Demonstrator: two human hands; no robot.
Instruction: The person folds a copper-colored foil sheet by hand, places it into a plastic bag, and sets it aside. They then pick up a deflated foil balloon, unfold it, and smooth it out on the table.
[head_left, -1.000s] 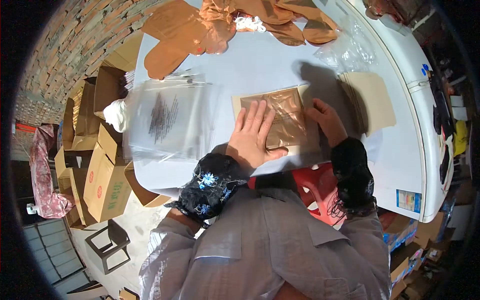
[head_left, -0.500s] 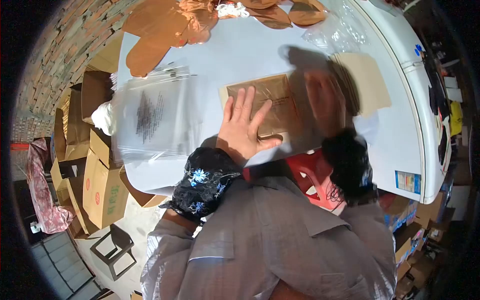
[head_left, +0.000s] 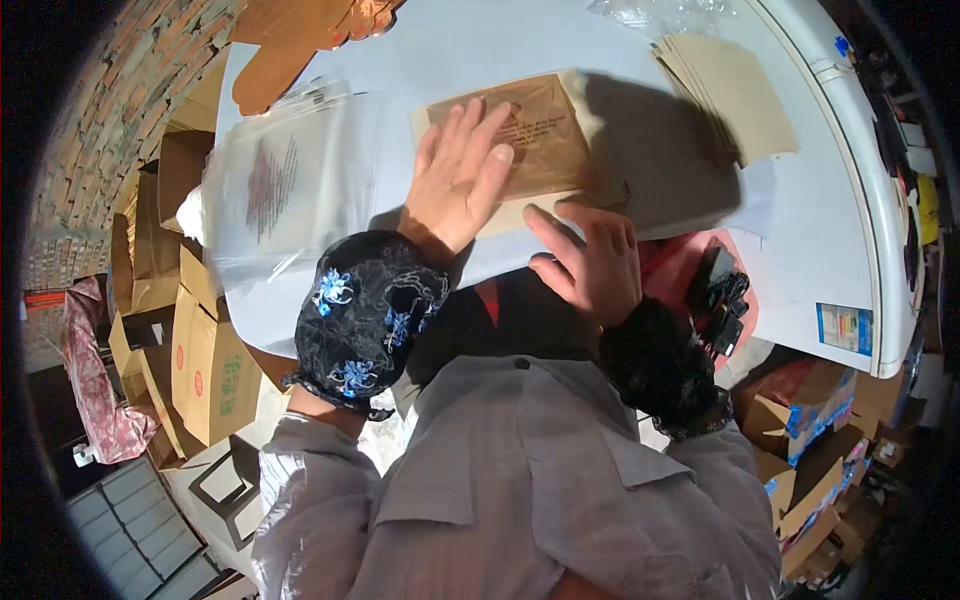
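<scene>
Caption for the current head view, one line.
Left hand on a brown packet, right hand by its near edge, clear bags to the left.

Printed brown packet (head_left: 556, 148) lies on beige card (head_left: 512, 214).

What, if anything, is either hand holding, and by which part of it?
Nothing seems held: the left hand rests on the brown packet, and the open right hand is at the table's near edge.

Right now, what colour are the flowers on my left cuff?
The flowers are blue, showing best in the head view.
</scene>
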